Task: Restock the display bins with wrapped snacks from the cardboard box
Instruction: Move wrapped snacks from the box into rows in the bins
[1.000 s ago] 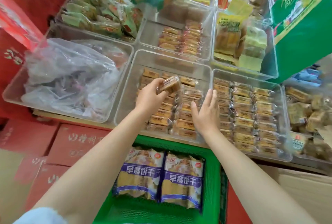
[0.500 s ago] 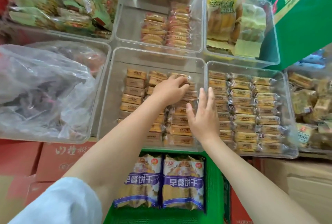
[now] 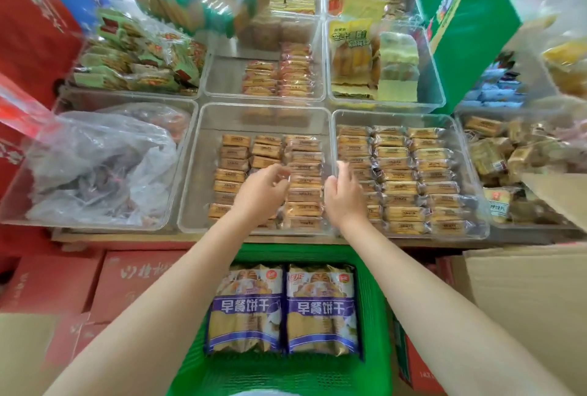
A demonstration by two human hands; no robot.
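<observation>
Green basket [image 3: 374,316] with biscuit packs [image 3: 282,306]

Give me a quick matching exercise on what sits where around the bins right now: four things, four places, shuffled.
Things:
1. crumpled plastic bag
2. two purple biscuit packs
3. green carton
4. left hand

Places:
A. in the green basket below the shelf
B. over the middle front bin of orange-wrapped snacks
C. in the front left bin
D. propped at the back right

Pairs: 1-C, 2-A, 3-D, 4-B
</observation>
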